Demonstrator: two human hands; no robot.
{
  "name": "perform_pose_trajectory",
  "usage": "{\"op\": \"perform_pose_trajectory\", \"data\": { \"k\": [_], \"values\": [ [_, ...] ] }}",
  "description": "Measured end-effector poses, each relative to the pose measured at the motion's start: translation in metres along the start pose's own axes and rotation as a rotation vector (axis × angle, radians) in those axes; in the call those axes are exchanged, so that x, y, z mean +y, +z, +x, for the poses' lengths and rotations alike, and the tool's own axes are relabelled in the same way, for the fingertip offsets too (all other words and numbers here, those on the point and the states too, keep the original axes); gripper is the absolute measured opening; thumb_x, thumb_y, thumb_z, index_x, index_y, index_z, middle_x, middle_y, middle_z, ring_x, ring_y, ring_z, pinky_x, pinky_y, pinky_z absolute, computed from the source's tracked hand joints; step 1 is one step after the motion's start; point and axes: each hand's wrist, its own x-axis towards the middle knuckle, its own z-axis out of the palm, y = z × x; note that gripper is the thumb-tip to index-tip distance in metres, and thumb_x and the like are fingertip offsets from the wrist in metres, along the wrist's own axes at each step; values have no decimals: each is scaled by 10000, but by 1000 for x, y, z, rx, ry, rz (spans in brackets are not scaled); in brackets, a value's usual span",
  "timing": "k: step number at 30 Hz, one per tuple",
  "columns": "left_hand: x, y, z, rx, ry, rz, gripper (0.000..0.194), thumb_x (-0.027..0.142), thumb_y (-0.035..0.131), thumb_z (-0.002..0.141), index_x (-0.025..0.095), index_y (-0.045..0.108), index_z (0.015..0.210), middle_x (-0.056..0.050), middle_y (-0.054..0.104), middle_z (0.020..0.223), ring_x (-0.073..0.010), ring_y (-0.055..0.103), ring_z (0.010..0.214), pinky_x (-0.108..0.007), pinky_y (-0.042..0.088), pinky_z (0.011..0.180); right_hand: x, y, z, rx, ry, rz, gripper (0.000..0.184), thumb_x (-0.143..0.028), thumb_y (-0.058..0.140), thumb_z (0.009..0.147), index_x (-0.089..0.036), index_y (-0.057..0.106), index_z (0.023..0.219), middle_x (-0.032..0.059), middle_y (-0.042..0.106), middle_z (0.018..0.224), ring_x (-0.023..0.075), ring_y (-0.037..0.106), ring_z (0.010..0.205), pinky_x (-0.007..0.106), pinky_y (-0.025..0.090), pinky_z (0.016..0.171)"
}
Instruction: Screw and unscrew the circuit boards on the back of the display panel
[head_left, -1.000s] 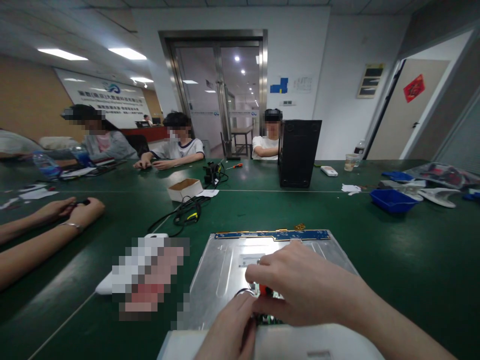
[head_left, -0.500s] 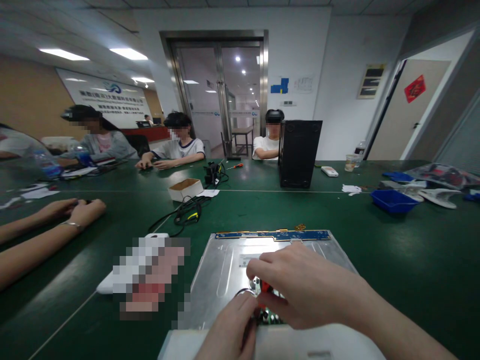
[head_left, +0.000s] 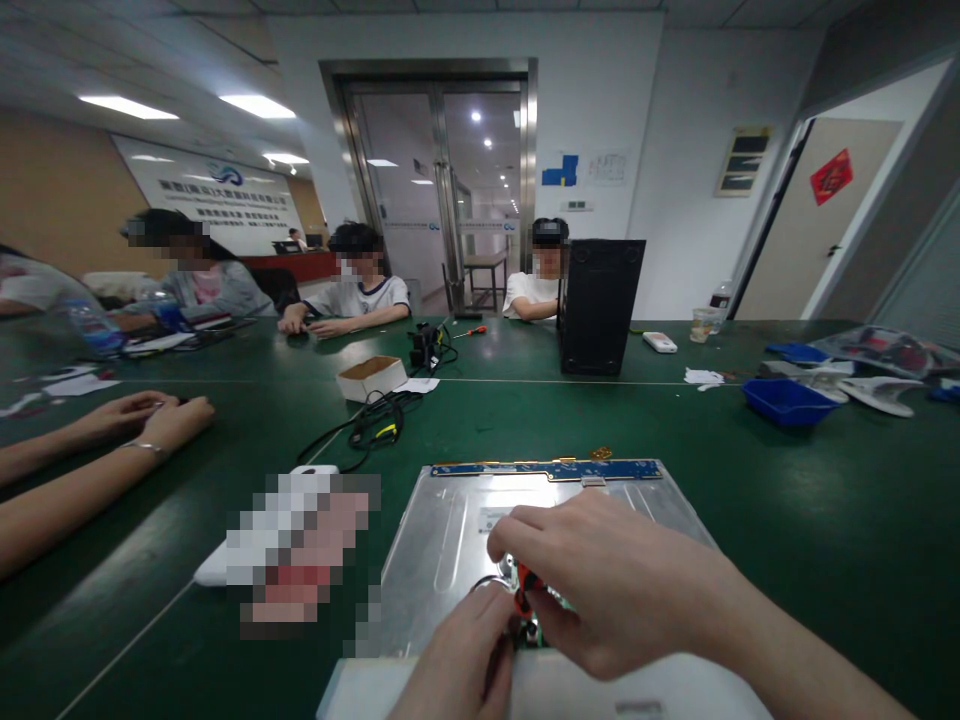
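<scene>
My right hand (head_left: 600, 570) is closed around a red-and-black screwdriver (head_left: 528, 578), its handle partly covered by my fingers. The screwdriver stands over a green circuit board (head_left: 534, 634) on the back of a silver metal display panel (head_left: 427, 560). Low in the view, my left hand (head_left: 469, 645) is curled beside the screwdriver's lower end. Its fingertips are close together there, and what they grip is hidden. A narrow blue circuit strip (head_left: 540, 469) runs along the panel's far edge. The white casing (head_left: 570, 690) lies at the near edge. The screwdriver's tip is out of sight.
Left of the panel lies a white device (head_left: 262, 530), partly pixelated. Beyond are black cables (head_left: 375, 425), a small open box (head_left: 371, 378), a black computer case (head_left: 602, 308) and a blue tray (head_left: 789, 400). A co-worker's hands (head_left: 161, 420) rest at left; other people sit across.
My right hand has turned slightly on the screwdriver, and more of its red-and-black handle shows. My left hand stays in place, as does the panel.
</scene>
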Motion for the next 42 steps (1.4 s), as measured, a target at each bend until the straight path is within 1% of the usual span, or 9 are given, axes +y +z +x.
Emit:
{"op": "perform_pose_trajectory", "data": {
  "k": [8, 12, 18, 22, 29, 32, 35, 39, 42],
  "values": [
    [-8, 4, -4, 14, 6, 53, 267, 93, 432, 857, 197, 583, 1051, -99, 636, 1061, -225, 604, 962, -334, 504, 875, 0, 1, 3, 3, 63, -15, 172, -307, 567, 864, -207, 542, 1002, 19, 701, 849, 161, 596, 661, 284, 210, 508],
    [-11, 6, -5, 14, 15, 76, 270, 92, 445, 841, 182, 584, 1055, -119, 625, 1071, -242, 595, 987, -365, 490, 911, 0, 0, 2, 1, 52, -11, 252, -332, 569, 859, -211, 524, 1074, 30, 698, 878, 178, 609, 678, 285, 215, 503],
    [-4, 3, -1, -6, 7, 9, 301, 79, 425, 865, 196, 584, 1092, -105, 628, 1076, -228, 592, 968, -333, 497, 862, -2, -1, -1, 6, 8, 19, 337, -237, 550, 778, -186, 491, 1106, 46, 661, 940, 169, 579, 678, 286, 234, 482],
    [-2, 2, -1, -13, -4, -2, 324, 66, 420, 861, 202, 586, 1105, -102, 626, 1106, -223, 589, 987, -329, 494, 870, -1, 1, 0, 21, 27, 1, 320, -245, 535, 823, -197, 489, 1136, 42, 685, 958, 170, 593, 680, 285, 219, 489],
    [-6, 4, -5, 9, -27, 16, 328, 72, 435, 851, 214, 605, 1092, -94, 647, 1074, -230, 604, 975, -342, 501, 880, 3, 3, 4, 15, 76, -53, 197, -357, 579, 867, -209, 542, 991, 9, 697, 755, 158, 585, 601, 287, 183, 498],
    [-6, 4, -4, 30, -11, 20, 333, 85, 453, 846, 215, 607, 1110, -95, 645, 1087, -239, 603, 994, -358, 499, 901, 2, 1, 4, 21, 32, -16, 182, -371, 551, 877, -213, 543, 968, 11, 691, 825, 162, 597, 649, 286, 202, 489],
    [-3, 2, -3, 42, 1, 10, 339, 84, 451, 844, 200, 611, 1119, -110, 647, 1099, -242, 607, 1000, -353, 506, 895, 0, -2, 2, 29, -11, -17, 224, -298, 556, 826, -199, 529, 1026, 34, 664, 932, 163, 586, 691, 283, 229, 478],
    [1, 0, -1, 24, 7, -5, 378, 49, 439, 821, 199, 609, 1124, -104, 650, 1117, -231, 608, 1004, -332, 507, 886, -2, -3, 0, 16, -26, -6, 298, -233, 563, 757, -188, 517, 1048, 30, 653, 937, 160, 572, 682, 284, 240, 472],
    [2, -1, -2, 20, 12, 8, 373, 38, 432, 812, 197, 613, 1098, -99, 657, 1095, -225, 614, 981, -326, 507, 876, -1, -2, 1, 7, -8, 1, 290, -235, 546, 798, -194, 514, 1083, 28, 674, 937, 163, 587, 692, 289, 230, 484]
  ]
}}
